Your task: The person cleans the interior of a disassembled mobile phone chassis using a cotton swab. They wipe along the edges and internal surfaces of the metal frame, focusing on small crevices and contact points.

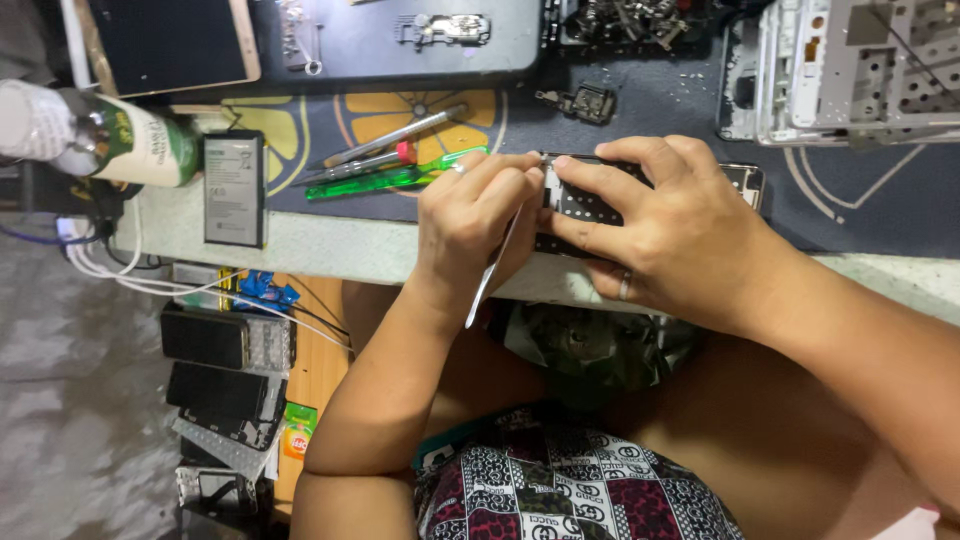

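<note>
On the dark work mat point(880, 200) near the bench's front edge lies an opened phone point(585, 205), its perforated inner plate facing up. Right hand point(670, 225) lies flat over the phone, fingers spread and pressing it down; a ring shows on one finger. Most of the phone body is hidden under this hand, only the left portion and a corner at the right visible. Left hand point(470, 215) is closed around a thin metal tool point(492, 275), pinched like a pen, its upper end at the phone's left edge; the tip itself is covered by the fingers.

Just left of the left hand: a green-handled screwdriver point(390, 178) and two more slim tools point(395, 135), lying side by side. Further left, a flat battery point(234, 188) on the pale bench edge, and a bottle with a green label point(100, 135) on its side. Upper right, a white phone frame point(860, 70); upper middle, small loose parts point(590, 102). Below the bench, left, a stack of old phones point(225, 375) and white cables point(150, 280).
</note>
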